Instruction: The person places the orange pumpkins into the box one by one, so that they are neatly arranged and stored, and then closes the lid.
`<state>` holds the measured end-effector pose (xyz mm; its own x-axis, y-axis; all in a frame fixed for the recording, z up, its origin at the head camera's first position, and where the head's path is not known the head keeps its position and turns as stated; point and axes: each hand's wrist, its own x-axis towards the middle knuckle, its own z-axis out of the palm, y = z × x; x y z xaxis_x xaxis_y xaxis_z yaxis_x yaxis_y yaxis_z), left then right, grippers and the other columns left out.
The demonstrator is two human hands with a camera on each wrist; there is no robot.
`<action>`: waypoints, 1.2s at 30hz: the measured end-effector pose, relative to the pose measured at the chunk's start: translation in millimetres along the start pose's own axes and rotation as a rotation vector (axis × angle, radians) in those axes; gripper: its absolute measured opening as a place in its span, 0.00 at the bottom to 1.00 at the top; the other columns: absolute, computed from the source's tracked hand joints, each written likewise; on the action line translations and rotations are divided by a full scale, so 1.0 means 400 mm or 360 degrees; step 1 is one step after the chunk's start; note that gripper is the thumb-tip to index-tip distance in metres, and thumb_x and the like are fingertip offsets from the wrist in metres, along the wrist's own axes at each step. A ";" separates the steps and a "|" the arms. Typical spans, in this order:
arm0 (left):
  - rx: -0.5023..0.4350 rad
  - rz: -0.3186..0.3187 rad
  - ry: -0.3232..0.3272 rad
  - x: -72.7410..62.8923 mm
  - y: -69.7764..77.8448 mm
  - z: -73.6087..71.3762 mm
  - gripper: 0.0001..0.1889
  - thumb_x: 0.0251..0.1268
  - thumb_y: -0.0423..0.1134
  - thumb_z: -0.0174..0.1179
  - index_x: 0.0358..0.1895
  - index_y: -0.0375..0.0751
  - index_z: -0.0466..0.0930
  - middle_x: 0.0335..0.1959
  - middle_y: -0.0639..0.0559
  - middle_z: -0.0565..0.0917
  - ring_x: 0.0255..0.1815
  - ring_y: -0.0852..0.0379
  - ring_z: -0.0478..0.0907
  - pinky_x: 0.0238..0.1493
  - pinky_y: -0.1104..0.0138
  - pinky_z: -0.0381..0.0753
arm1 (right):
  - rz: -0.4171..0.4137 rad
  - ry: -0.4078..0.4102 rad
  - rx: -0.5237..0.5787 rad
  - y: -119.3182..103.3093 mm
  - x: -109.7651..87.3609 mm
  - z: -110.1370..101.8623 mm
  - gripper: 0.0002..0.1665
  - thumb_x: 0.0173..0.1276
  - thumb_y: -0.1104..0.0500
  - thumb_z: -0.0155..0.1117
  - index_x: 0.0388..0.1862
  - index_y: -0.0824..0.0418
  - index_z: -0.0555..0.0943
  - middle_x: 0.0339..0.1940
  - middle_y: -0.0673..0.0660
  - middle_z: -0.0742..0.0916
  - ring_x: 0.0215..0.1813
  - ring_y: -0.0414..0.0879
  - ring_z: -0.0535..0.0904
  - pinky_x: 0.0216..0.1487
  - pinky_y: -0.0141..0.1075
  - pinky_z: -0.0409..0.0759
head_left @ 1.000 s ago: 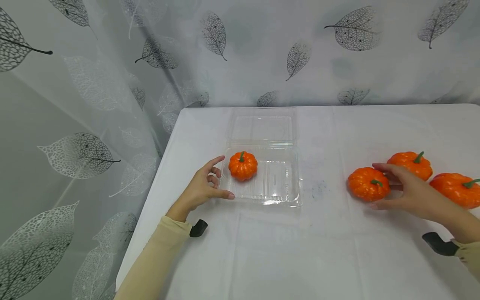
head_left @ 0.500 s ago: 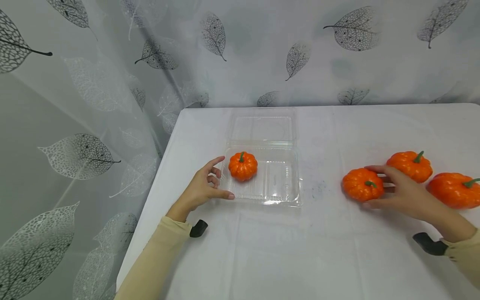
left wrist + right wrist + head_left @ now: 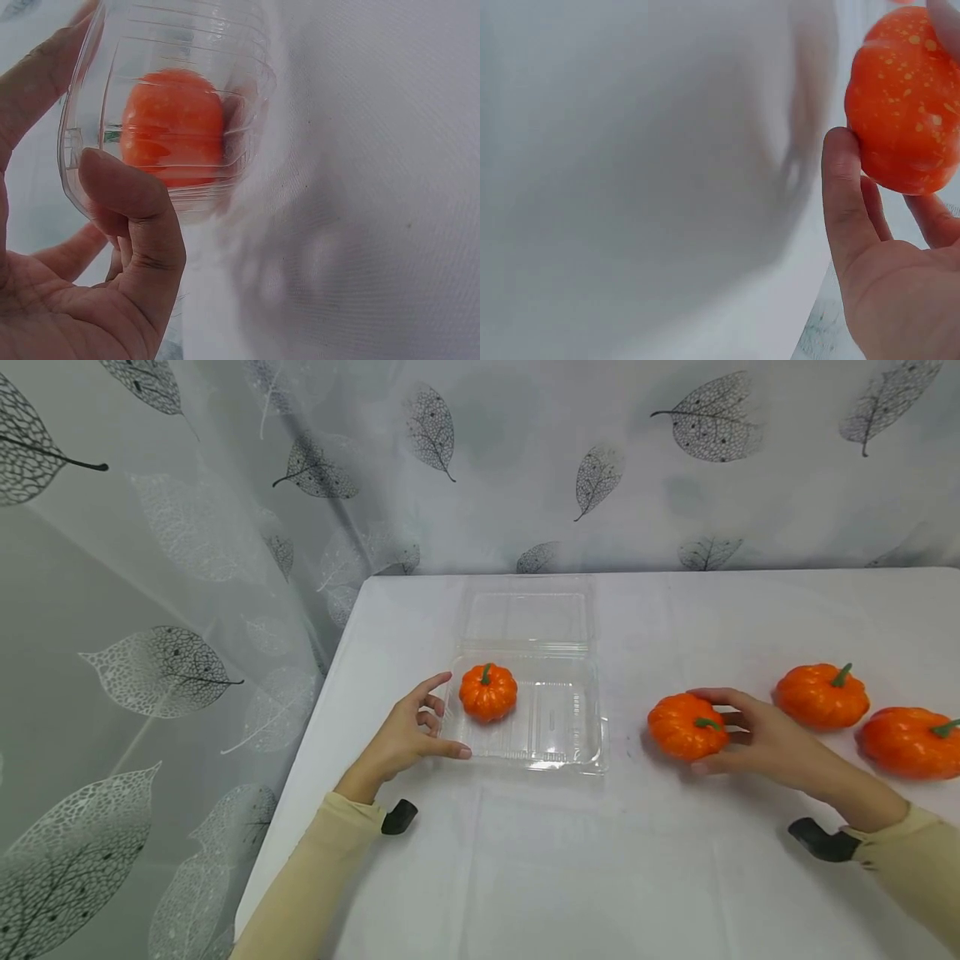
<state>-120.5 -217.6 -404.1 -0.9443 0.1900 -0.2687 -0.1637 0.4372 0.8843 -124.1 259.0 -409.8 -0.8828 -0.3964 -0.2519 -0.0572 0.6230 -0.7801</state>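
Observation:
A clear hinged plastic container (image 3: 555,718) lies on the table with its lid folded back, away from me. One small orange toy pumpkin (image 3: 487,692) sits in its left half and shows through the wall in the left wrist view. My left hand (image 3: 401,735) holds the container by its near left corner, thumb on the front wall and fingers along the left side. To the right of the container, my right hand (image 3: 765,743) grips a second orange pumpkin (image 3: 686,727) between thumb and fingers. Yellow specks mark that pumpkin (image 3: 907,105) in the right wrist view.
Two more pumpkins lie at the right: one farther back (image 3: 821,696) and a larger, redder one (image 3: 909,743) nearer the right edge. A white cloth covers the table (image 3: 570,860). A leaf-patterned curtain (image 3: 510,460) hangs behind and to the left.
My right hand has carried its pumpkin leftward, away from the two others and closer to the container. My left hand and the container have stayed in place.

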 end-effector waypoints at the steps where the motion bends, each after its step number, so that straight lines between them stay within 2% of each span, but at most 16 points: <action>1: 0.0001 -0.0002 0.0000 0.000 0.000 0.000 0.60 0.39 0.35 0.85 0.80 0.54 0.58 0.50 0.40 0.69 0.35 0.51 0.69 0.29 0.70 0.70 | -0.0008 -0.0004 0.0027 -0.007 0.002 0.002 0.56 0.58 0.54 0.81 0.78 0.64 0.60 0.72 0.69 0.70 0.68 0.71 0.68 0.52 0.28 0.79; 4: -0.0001 -0.0007 0.0003 0.000 0.001 0.001 0.60 0.38 0.34 0.85 0.80 0.54 0.58 0.50 0.39 0.69 0.35 0.51 0.69 0.29 0.70 0.70 | -0.0023 -0.0026 0.0133 -0.028 0.009 0.009 0.55 0.58 0.55 0.80 0.78 0.63 0.60 0.73 0.67 0.69 0.69 0.71 0.66 0.53 0.29 0.79; 6: -0.0001 -0.0009 0.0002 -0.001 0.002 0.001 0.60 0.38 0.34 0.85 0.80 0.54 0.58 0.50 0.39 0.69 0.36 0.51 0.69 0.29 0.69 0.71 | -0.0042 -0.0043 0.0229 -0.041 0.014 0.013 0.54 0.59 0.57 0.80 0.78 0.62 0.60 0.73 0.66 0.69 0.70 0.70 0.65 0.51 0.25 0.77; 9: 0.0005 -0.0008 0.0001 0.000 0.001 0.002 0.60 0.39 0.34 0.85 0.80 0.54 0.58 0.51 0.39 0.69 0.36 0.51 0.69 0.29 0.69 0.71 | -0.0086 -0.0062 0.0338 -0.061 0.024 0.022 0.52 0.60 0.59 0.79 0.78 0.61 0.60 0.73 0.63 0.70 0.70 0.67 0.67 0.51 0.26 0.78; 18: -0.0004 0.0014 -0.0016 0.006 -0.002 0.003 0.60 0.40 0.34 0.85 0.80 0.53 0.58 0.51 0.38 0.69 0.35 0.51 0.68 0.28 0.69 0.69 | -0.0205 -0.0095 0.0480 -0.129 0.068 0.043 0.48 0.60 0.60 0.78 0.75 0.60 0.62 0.70 0.57 0.71 0.66 0.56 0.71 0.54 0.31 0.79; 22: -0.0013 0.0014 -0.0018 0.006 -0.003 0.002 0.60 0.39 0.34 0.85 0.79 0.53 0.58 0.51 0.37 0.68 0.34 0.51 0.68 0.28 0.69 0.69 | -0.0241 -0.0104 0.0610 -0.159 0.091 0.052 0.48 0.60 0.63 0.77 0.74 0.62 0.61 0.70 0.57 0.70 0.65 0.49 0.73 0.55 0.33 0.79; 26: -0.0023 0.0015 -0.0022 0.006 -0.004 0.000 0.59 0.39 0.34 0.85 0.79 0.53 0.58 0.51 0.37 0.68 0.34 0.51 0.67 0.27 0.69 0.68 | -0.0251 -0.0080 0.0756 -0.190 0.114 0.061 0.48 0.61 0.67 0.76 0.74 0.64 0.59 0.70 0.58 0.69 0.65 0.46 0.73 0.56 0.32 0.79; 36: -0.0036 0.0014 -0.0021 0.003 -0.002 -0.001 0.60 0.38 0.34 0.85 0.79 0.53 0.58 0.51 0.37 0.69 0.33 0.51 0.68 0.27 0.70 0.69 | -0.0171 0.0015 0.0956 -0.247 0.153 0.077 0.47 0.65 0.65 0.73 0.78 0.62 0.59 0.72 0.58 0.68 0.66 0.48 0.73 0.55 0.33 0.79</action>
<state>-121.7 -218.2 -404.8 -0.9419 0.2054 -0.2658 -0.1620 0.4154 0.8951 -158.3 152.4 -365.6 -0.8910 -0.4282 -0.1507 0.1242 0.0894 -0.9882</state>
